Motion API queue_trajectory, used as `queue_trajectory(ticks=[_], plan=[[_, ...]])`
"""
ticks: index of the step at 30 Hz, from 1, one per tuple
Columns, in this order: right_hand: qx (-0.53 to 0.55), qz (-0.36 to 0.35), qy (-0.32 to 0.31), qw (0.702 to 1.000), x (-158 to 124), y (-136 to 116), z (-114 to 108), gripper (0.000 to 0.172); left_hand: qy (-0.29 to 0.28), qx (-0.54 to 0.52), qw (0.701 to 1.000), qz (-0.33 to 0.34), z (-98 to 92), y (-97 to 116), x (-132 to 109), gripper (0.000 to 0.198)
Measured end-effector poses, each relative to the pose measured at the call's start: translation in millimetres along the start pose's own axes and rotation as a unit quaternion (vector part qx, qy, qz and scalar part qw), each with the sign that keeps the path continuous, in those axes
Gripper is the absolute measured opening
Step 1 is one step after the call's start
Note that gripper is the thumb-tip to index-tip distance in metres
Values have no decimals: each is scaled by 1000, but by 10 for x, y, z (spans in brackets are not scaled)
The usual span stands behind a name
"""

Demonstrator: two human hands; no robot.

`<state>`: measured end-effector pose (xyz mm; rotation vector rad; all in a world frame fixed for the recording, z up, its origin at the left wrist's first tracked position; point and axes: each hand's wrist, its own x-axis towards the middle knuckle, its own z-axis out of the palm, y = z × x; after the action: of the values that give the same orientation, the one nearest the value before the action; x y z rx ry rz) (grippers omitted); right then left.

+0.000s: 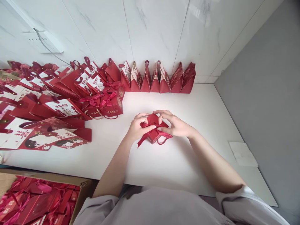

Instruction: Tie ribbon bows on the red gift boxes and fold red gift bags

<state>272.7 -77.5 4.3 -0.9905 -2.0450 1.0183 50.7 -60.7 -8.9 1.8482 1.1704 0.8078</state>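
A small red gift box (153, 137) sits on the white table in front of me, with a thin cord handle (162, 141) on its near side. A red satin ribbon (143, 140) crosses its top, its tails spreading to both sides. My left hand (138, 127) is closed at the box's left side, its thumb and finger pinching the ribbon near the middle. From the right, my right hand (174, 125) curls over the top, its thumb against the ribbon close to my left thumb. The ribbon's middle is partly hidden by the fingertips.
Several red gift bags (67, 107) crowd the table's left. Two ribboned boxes (112, 104) stand at their right edge. More bags (165, 82) line the tiled wall. An open carton (85, 187) of red boxes is at lower left; white paper (243, 153) lies at right.
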Motion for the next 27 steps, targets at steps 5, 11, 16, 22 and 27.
queue_trajectory(ticks=[5, 11, 16, 22, 27], plan=[[7, -1, 3, 1000, 5, -14, 4, 12, 0, 1, 1000, -1, -5, 4, 0, 40], [-1, 8, 6, 1000, 3, 11, -3, 13, 2, -9, 1000, -2, 6, -21, -1, 39], [-9, 8, 4, 1000, -1, 31, 10, 13, 0, -8, 1000, -5, 3, -22, 1, 38], [11, -1, 2, 1000, 9, 44, 42, 6, 0, -3, 1000, 5, -2, -3, 0, 38], [78, 13, 25, 997, 42, 33, 91, 14, -1, 3, 1000, 3, -6, -13, -4, 39]])
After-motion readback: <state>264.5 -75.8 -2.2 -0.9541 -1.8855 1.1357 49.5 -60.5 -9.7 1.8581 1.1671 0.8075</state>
